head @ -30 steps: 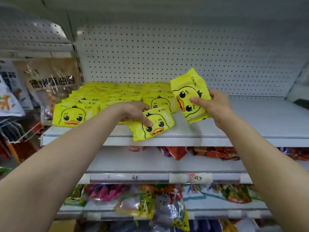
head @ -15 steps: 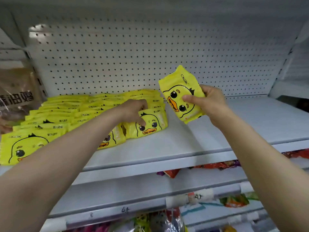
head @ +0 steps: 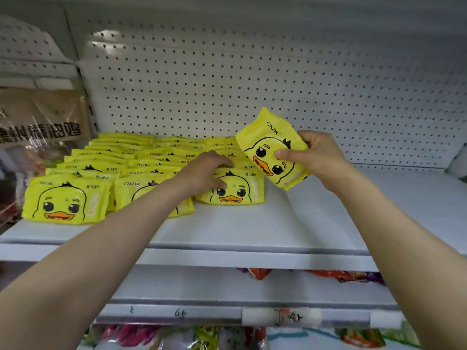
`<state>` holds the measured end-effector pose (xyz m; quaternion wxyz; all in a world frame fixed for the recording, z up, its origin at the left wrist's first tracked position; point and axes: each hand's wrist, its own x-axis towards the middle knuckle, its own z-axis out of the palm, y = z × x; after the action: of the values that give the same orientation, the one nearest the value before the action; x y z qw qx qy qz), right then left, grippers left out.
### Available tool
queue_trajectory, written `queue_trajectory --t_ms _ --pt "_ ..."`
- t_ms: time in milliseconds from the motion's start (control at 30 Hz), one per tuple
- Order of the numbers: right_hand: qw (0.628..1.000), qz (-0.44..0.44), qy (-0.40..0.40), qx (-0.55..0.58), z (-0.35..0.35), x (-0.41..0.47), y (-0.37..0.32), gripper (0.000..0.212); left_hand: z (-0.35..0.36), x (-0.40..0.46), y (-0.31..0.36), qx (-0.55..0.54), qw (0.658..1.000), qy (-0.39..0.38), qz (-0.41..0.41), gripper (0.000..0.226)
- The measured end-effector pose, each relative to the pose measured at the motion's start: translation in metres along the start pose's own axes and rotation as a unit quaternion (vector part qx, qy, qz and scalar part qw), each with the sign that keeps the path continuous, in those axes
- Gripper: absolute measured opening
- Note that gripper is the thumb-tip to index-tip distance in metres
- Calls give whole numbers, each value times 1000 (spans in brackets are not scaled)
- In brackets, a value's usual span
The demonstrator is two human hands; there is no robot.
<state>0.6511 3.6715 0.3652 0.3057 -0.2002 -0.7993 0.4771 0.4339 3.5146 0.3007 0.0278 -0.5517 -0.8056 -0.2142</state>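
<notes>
**Two hands, one duck pack left to shelve**

The white shelf (head: 328, 213) ran under both hands and lay bare below and beyond the right hand (head: 321, 155). Under and outward of the left hand (head: 204, 173) sat the block of duck-print wipe packs (head: 131, 160), three columns side by side. Three front faces showed; the overlapped rows behind could not be counted surely.

The left hand gripped the front pack (head: 237, 193) of the column nearest the right hand, fingers curled over its top edge, thumb on its face. The right hand pinched one held pack (head: 267, 150), tilted and raised just above that column, thumb on the duck, fingers behind.

The step looked like squaring the front pack. The next move would call for laying the held pack flat, face forward, in line.
</notes>
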Motion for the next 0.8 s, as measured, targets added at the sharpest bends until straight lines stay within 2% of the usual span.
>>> queue_trajectory --t_ms 100,200,300,400,500,533,633,800 --pt "996 0 -63 -66 7 9 0 29 -4 -22 -3 40 998 47 -19 55" --pt "983 -14 -107 -148 16 16 -2 28 -7 -51 -13 106 984 143 -17 52" --pt "965 -37 -147 -213 29 19 -2 29 -1 -78 -24 131 972 188 -51 58" --pt "950 -46 -188 -243 45 19 2 35 8 -93 -30 148 969 190 -61 65" --pt "938 -48 -205 -276 63 22 10 61 15 -99 -32 135 972 180 -60 70" --pt "936 -46 -211 -277 67 23 12 65 15 -100 -33 127 975 176 -58 71" --pt "937 -47 -228 -260 79 28 22 61 14 -102 -36 101 980 162 -52 73" --pt "936 -82 -181 -290 90 28 30 64 13 -103 -39 94 982 159 -35 75"
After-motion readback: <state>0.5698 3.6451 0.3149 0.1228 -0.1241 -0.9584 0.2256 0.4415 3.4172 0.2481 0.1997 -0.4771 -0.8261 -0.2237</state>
